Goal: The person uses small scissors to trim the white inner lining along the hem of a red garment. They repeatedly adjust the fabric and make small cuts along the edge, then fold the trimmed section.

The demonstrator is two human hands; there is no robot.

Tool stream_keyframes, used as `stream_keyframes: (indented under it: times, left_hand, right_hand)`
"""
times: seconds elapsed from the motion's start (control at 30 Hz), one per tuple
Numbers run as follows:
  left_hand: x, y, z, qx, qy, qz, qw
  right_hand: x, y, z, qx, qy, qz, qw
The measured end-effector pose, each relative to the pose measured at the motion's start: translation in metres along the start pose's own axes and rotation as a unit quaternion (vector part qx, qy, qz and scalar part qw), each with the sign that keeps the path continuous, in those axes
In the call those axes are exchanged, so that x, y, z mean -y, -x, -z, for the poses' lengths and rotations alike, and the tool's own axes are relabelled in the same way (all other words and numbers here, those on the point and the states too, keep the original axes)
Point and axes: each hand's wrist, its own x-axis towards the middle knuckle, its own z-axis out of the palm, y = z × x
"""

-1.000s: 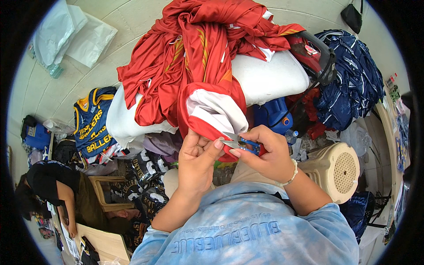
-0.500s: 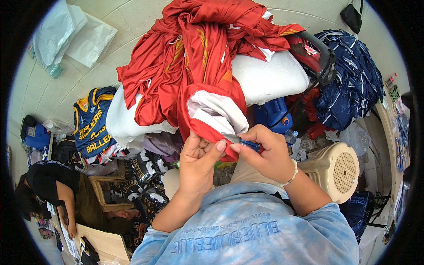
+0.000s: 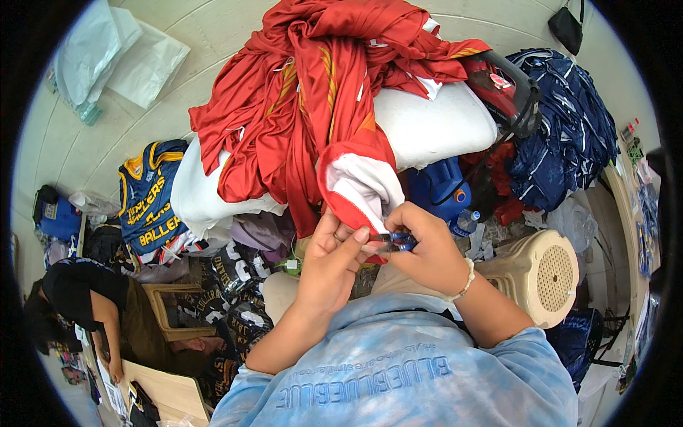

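Observation:
Red garments (image 3: 263, 135) with yellow stripes are heaped in front of me, one drawn down toward my lap and turned to show its white inner side (image 3: 363, 183). My left hand (image 3: 331, 256) is closed, pinching the lower edge of this red garment between thumb and fingers. In my right hand (image 3: 430, 245) is a small cutting tool with blue handles (image 3: 404, 243), seemingly thread snips. Its metal blades lie against the garment's edge beside my left thumb. Whether the blades are apart or together is hard to make out.
The heap rests on a white padded board (image 3: 434, 124) with an iron (image 3: 491, 89) at its right. Navy garments (image 3: 562, 128) are piled beyond it. A beige stool (image 3: 548, 277) stands right. At left, another person (image 3: 99, 292) bends over a wooden board (image 3: 167, 391).
The held garment edge has shifted slightly right and its white fold has narrowed. Both hands have shifted a little, and the snips' blades now lie nearer my left thumb.

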Motion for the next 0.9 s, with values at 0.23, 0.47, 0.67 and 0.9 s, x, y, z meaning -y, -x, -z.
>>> stream_keyframes:
  times: [0.23, 0.47, 0.67, 0.9]
  left_hand:
    - [0.007, -0.024, 0.026, -0.119, -0.178, -0.061, 0.975]
    - [-0.009, -0.05, 0.039, -0.077, -0.318, -0.047, 0.944]
    - [-0.032, -0.04, 0.031, -0.021, 0.039, 0.003, 0.999]
    - [-0.033, -0.033, 0.026, -0.015, 0.212, -0.008, 0.977]
  right_hand:
    - [-0.004, 0.002, -0.005, 0.011, 0.083, 0.087, 0.993]
    - [-0.003, 0.004, -0.002, 0.028, 0.097, 0.126, 0.987]
    - [-0.011, 0.007, 0.014, 0.044, 0.007, 0.048, 0.998]
    - [-0.018, 0.005, 0.016, 0.038, -0.04, 0.054, 0.997]
